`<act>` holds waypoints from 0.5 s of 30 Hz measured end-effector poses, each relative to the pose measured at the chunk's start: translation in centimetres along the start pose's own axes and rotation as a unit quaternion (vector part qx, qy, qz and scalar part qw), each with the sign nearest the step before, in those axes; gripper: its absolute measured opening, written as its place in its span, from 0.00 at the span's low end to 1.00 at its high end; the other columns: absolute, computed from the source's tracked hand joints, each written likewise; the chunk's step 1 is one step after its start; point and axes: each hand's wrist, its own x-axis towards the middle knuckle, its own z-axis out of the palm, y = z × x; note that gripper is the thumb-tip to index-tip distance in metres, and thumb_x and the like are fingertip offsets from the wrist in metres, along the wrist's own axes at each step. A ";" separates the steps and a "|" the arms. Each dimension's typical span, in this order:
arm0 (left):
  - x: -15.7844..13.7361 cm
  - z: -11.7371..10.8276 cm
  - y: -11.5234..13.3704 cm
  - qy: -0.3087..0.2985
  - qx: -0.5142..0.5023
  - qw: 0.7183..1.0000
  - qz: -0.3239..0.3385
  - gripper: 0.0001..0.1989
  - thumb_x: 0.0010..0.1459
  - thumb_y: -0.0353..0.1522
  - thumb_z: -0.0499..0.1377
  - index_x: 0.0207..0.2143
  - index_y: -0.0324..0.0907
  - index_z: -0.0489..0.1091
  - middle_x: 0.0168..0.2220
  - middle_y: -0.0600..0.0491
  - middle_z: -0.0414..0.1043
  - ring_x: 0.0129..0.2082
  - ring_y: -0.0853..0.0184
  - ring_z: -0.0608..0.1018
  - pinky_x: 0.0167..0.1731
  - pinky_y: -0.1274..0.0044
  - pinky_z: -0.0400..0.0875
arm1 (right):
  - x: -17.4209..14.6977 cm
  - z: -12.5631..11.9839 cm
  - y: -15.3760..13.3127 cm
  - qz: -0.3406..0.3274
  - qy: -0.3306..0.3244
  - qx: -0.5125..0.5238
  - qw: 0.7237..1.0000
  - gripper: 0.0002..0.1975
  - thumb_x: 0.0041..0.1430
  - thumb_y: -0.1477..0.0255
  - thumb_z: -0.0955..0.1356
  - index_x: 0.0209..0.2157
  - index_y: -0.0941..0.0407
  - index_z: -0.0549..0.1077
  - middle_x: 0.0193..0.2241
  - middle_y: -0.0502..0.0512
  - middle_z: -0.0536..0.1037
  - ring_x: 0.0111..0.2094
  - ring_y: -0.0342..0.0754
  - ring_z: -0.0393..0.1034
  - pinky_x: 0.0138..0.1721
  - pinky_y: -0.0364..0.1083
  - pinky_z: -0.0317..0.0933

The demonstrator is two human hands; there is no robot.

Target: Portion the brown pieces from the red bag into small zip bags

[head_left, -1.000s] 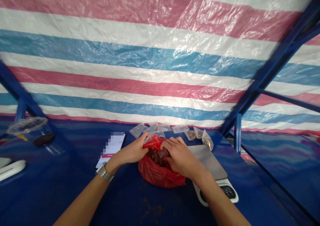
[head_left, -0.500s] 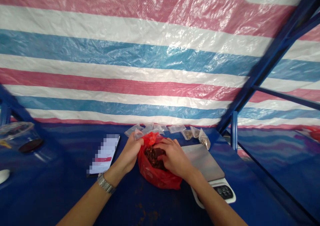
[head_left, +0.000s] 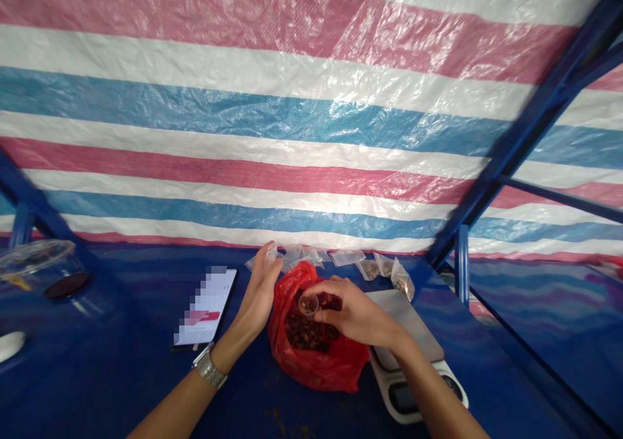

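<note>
A small clear plastic bag (head_left: pixel 272 253) shows between the thumb and fingers of my left hand (head_left: pixel 261 288), which is raised just left of the red plastic bag (head_left: pixel 311 371). The red bag lies open, with dark reddish-brown dried pieces (head_left: pixel 304 335) inside. Over its mouth, my right hand (head_left: pixel 348 309) pinches a small round clear cup (head_left: pixel 308 305) by its side. A few light brown bits show in the cup. The kitchen scale (head_left: pixel 409 325) sits right of the bag, partly covered by my right forearm.
Several small clear bags (head_left: pixel 348 256) line the back of the blue table (head_left: pixel 131 361), the ones at right filled (head_left: pixel 402 280). A phone (head_left: pixel 207 309) lies left of my left hand. A clear tub (head_left: pixel 41 261) stands far left. Blue metal bars (head_left: pixel 491 173) rise at right before striped sheeting (head_left: pixel 292 173).
My right hand has come up out of the dried pieces, and the small cup now shows in it. My left hand has let go of the red bag's rim, which has opened wider.
</note>
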 end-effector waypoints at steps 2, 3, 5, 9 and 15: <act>-0.2 -0.2 0.2 -0.005 0.044 0.998 0.040 0.24 0.72 0.43 0.51 0.66 0.46 0.63 0.64 0.45 0.69 0.64 0.55 0.72 0.66 0.61 0.63 | -0.2 -1.2 -0.2 0.002 0.001 0.058 0.998 0.12 0.63 0.72 0.74 0.48 0.49 0.80 0.46 0.52 0.84 0.48 0.51 0.76 0.57 0.52 0.65; -0.3 -0.2 0.4 -0.019 0.062 0.995 0.069 0.24 0.73 0.43 0.50 0.66 0.47 0.63 0.64 0.45 0.69 0.64 0.56 0.72 0.67 0.62 0.62 | -0.3 -1.7 -0.2 -0.003 0.002 0.084 0.996 0.12 0.63 0.71 0.74 0.48 0.50 0.80 0.47 0.52 0.83 0.49 0.51 0.76 0.57 0.51 0.66; -0.6 -0.2 0.8 -0.055 0.090 0.984 0.143 0.21 0.74 0.41 0.49 0.64 0.47 0.67 0.63 0.47 0.72 0.63 0.59 0.74 0.66 0.65 0.63 | -0.5 -2.4 -0.3 -0.017 0.017 0.127 0.992 0.12 0.64 0.67 0.74 0.49 0.50 0.79 0.48 0.53 0.83 0.50 0.51 0.76 0.57 0.51 0.67; -1.0 0.0 1.3 -0.107 0.111 0.967 0.201 0.18 0.72 0.35 0.52 0.59 0.48 0.73 0.58 0.48 0.77 0.58 0.60 0.77 0.60 0.69 0.70 | -0.6 -2.5 -0.1 -0.027 0.087 0.172 0.981 0.17 0.65 0.62 0.73 0.54 0.49 0.77 0.52 0.55 0.81 0.51 0.51 0.77 0.56 0.52 0.69; -1.2 0.1 1.2 -0.112 0.130 0.969 0.178 0.18 0.67 0.29 0.56 0.57 0.50 0.76 0.56 0.50 0.79 0.56 0.58 0.78 0.59 0.68 0.69 | -0.2 -1.0 -0.9 -0.056 0.159 0.136 0.976 0.18 0.66 0.65 0.72 0.56 0.49 0.76 0.52 0.56 0.80 0.49 0.50 0.77 0.53 0.52 0.72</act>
